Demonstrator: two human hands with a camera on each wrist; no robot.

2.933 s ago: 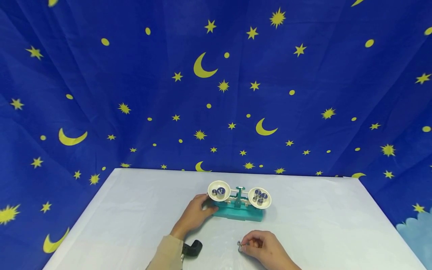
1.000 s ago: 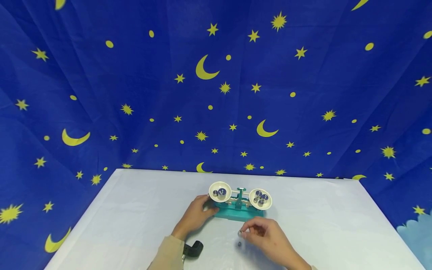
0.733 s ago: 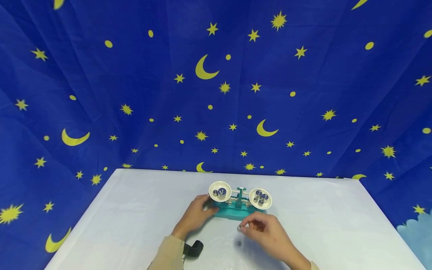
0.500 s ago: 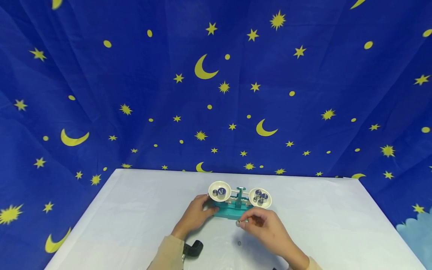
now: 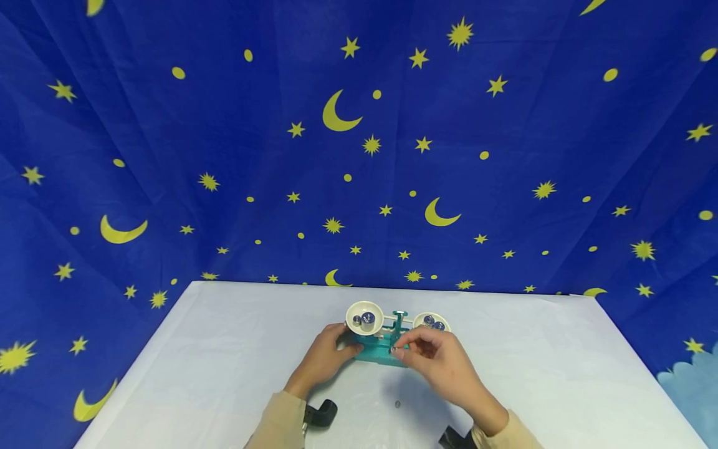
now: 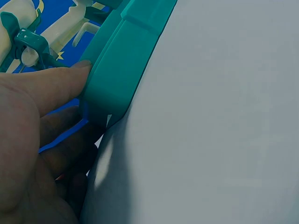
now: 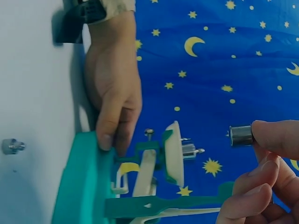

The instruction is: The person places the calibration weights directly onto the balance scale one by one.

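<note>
A teal balance scale stands on the table with two white pans. My left hand grips the left end of its base, thumb on top and fingers round the end, as the left wrist view confirms. Two metal weights sit in the left pan. Several weights are in the right pan, which my right hand partly hides. Between thumb and fingertips, that hand pinches a small cylindrical metal weight, held in front of the scale's middle. Another small weight lies on the table nearer me.
The white-covered table carries the scale near its middle. A blue curtain with yellow stars and moons hangs behind. Black wrist camera mounts show by both sleeves.
My right hand has lifted a weight off the table and carried it forward to the scale, now covering part of the right pan. My left hand has stayed on the base.
</note>
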